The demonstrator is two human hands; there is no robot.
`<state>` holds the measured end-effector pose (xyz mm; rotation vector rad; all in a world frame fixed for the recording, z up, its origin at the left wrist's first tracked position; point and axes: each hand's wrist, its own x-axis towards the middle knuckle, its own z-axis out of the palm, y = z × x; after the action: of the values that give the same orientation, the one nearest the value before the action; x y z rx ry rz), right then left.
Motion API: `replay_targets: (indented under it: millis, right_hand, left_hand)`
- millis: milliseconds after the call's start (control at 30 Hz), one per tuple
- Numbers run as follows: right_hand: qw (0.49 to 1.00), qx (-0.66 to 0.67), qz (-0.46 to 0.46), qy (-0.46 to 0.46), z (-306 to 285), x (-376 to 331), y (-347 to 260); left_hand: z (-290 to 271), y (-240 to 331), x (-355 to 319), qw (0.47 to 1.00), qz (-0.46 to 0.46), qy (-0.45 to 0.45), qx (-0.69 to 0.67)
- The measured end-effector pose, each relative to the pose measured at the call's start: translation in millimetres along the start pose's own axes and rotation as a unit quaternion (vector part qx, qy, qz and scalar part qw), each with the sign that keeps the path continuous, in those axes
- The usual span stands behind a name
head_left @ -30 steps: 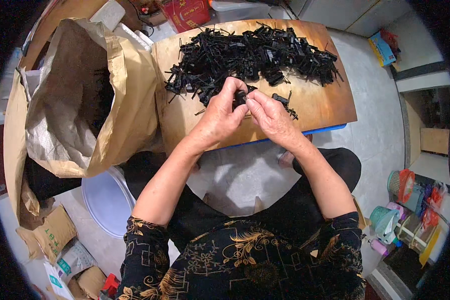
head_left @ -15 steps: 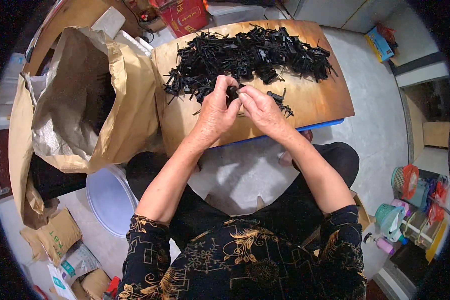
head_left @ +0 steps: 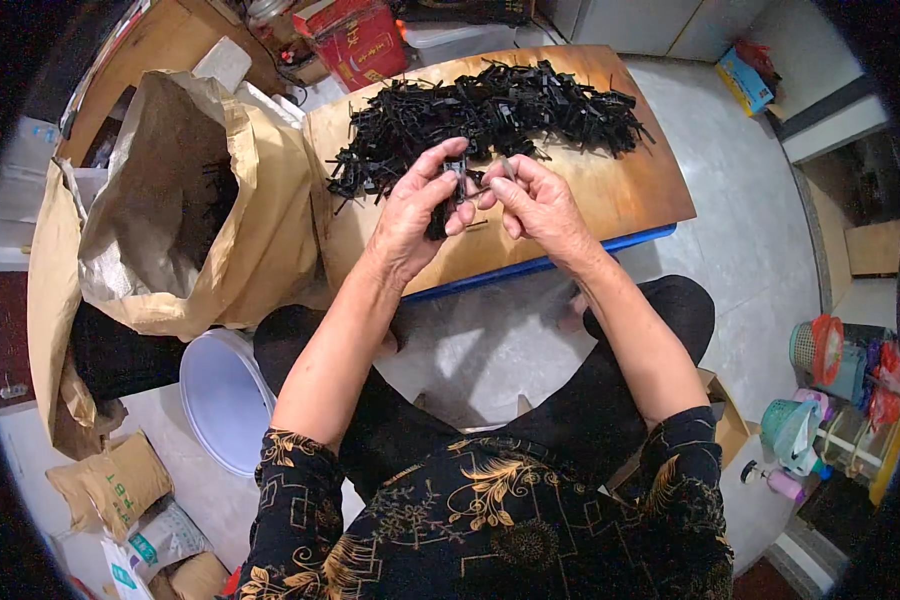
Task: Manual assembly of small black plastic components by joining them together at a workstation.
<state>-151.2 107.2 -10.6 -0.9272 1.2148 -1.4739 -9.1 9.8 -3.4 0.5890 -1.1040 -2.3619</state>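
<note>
Just above the near part of the wooden tabletop (head_left: pixel 590 205), my left hand (head_left: pixel 410 215) is closed around a black plastic part (head_left: pixel 457 180). More black plastic shows below its fingers. To its right, my right hand (head_left: pixel 540 210) pinches a small thin greyish piece (head_left: pixel 508 168), whose kind I cannot make out. The fingertips of both hands are close together beside the black part. Beyond them a long heap of black plastic parts (head_left: pixel 490 105) with thin sticks covers the back of the board.
A large open paper sack (head_left: pixel 270 220) stands left of the board, with black parts inside. Below it is a white bucket (head_left: pixel 225 400). Filled bags (head_left: pixel 115 480) lie at lower left. A red box (head_left: pixel 350 45) sits behind the board; baskets (head_left: pixel 805 345) stand at far right.
My hands have moved slightly apart, and the black part in the left one now shows. The small black cluster beside my right hand is no longer visible there. The view has shifted slightly.
</note>
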Motion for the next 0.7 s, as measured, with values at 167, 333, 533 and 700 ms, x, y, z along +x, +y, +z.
replay_targets:
  millis: [167, 333, 533, 700]
  right_hand:
    - [0.999, 0.04, 0.019, -0.03, -10.9, 5.4, 4.3]
    - [0.991, 0.074, 0.063, -0.09, -7.9, 2.2, -7.9]
    - [0.996, -0.002, 0.053, -0.067, -12.1, 9.7, -0.7]
    - [0.996, -0.056, 0.066, -0.02, -3.5, 14.6, 10.8]
  left_hand:
    - [3.6, 0.7, -3.2, 0.997, -0.036, -0.059, 0.022]
    - [4.2, -1.6, -6.2, 0.992, -0.055, -0.113, 0.012]
    - [6.0, 2.9, -6.4, 0.985, -0.016, -0.076, 0.153]
    - [4.7, 3.9, -10.8, 0.934, 0.022, -0.041, 0.353]
